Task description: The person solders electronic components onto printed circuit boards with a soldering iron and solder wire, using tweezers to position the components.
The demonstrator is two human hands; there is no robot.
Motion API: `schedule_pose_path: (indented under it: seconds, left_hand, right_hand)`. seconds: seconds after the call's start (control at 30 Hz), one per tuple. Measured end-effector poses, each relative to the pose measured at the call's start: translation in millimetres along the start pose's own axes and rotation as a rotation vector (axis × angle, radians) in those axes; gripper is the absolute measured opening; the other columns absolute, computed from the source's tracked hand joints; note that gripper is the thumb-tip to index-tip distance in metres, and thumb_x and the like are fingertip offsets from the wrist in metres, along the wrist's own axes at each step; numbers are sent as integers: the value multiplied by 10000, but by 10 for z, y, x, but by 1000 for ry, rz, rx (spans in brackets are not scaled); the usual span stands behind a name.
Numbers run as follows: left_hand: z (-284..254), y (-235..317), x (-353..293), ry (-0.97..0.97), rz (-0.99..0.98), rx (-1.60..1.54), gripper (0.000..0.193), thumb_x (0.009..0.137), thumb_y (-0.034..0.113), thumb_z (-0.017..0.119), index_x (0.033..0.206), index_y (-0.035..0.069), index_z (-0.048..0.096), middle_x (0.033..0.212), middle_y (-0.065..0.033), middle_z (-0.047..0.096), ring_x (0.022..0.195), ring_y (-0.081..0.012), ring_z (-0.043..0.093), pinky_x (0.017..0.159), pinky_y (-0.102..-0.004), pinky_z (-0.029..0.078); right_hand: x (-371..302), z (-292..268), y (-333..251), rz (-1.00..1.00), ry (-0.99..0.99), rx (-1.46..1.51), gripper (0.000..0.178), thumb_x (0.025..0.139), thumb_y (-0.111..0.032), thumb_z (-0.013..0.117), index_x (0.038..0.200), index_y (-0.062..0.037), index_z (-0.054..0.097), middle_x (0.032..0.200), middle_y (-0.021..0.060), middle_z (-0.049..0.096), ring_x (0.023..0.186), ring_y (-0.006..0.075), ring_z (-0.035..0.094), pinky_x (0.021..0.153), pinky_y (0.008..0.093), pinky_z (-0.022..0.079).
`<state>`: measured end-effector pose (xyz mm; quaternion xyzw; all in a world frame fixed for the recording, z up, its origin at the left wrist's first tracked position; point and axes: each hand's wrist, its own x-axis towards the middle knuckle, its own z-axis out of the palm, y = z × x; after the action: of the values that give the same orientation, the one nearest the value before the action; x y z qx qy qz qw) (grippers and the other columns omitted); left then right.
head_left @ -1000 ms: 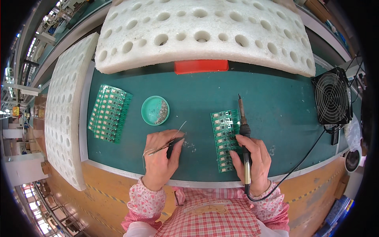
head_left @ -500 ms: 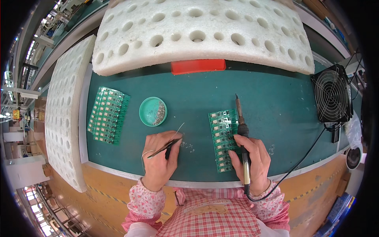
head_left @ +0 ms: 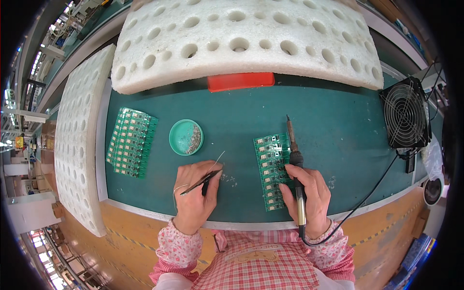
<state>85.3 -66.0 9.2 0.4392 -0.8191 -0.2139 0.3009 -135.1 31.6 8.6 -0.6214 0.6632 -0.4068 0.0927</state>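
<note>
keeping earlier grips, the left hand (head_left: pixel 195 197) pinches a dark tool (head_left: pixel 205 181), the right hand (head_left: pixel 315 195) a soldering iron (head_left: pixel 296 158).

A foam block (head_left: pixel 249 30) spans the top of the frame, a tray (head_left: pixel 241 83) by its near edge. A second foam block (head_left: pixel 79 140) stands at left, beside the workbench (head_left: pixel 343 125). Overlapping circuit boards (head_left: pixel 130 142) lie centre-left, left of a dish (head_left: pixel 180 137) with clippings (head_left: pixel 195 140) in it. Below the dish, the left hand (head_left: pixel 195 195) has a thin tool (head_left: pixel 199 183) in it. Right of lower centre, the right hand (head_left: pixel 311 198) has a soldering iron (head_left: pixel 296 158) in it, a board panel (head_left: pixel 268 169) just left. A fan (head_left: pixel 405 113) stands far right.
</note>
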Motion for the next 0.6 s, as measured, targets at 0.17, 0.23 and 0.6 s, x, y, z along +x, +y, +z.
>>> schedule_pose_path:
  seconds: [0.17,0.23,0.6]
  left_hand:
    - [12,0,2,1,5,-13,157,854,-35,688,992,38,679,1003,-86,710,885,-266,639,805,-347,473]
    - [8,20,17,-12,4,-11,154,854,-42,687,989,32,680,1003,-93,709,885,-267,640,803,-346,478]
    - [290,378,255,-93,4,-216,148,852,-58,690,991,-8,681,986,-127,701,891,-281,675,780,-338,519]
  right_hand:
    - [6,-14,-4,-11,7,3,472,764,-18,810,1204,-60,644,926,115,633,742,254,607,651,358,504]
    - [8,-44,-11,0,7,11,465,768,-15,807,1201,-59,644,933,119,639,746,249,618,643,350,508]
    - [45,-173,-3,1,153,174,324,792,23,783,1086,-16,654,772,97,691,614,200,655,559,292,512]
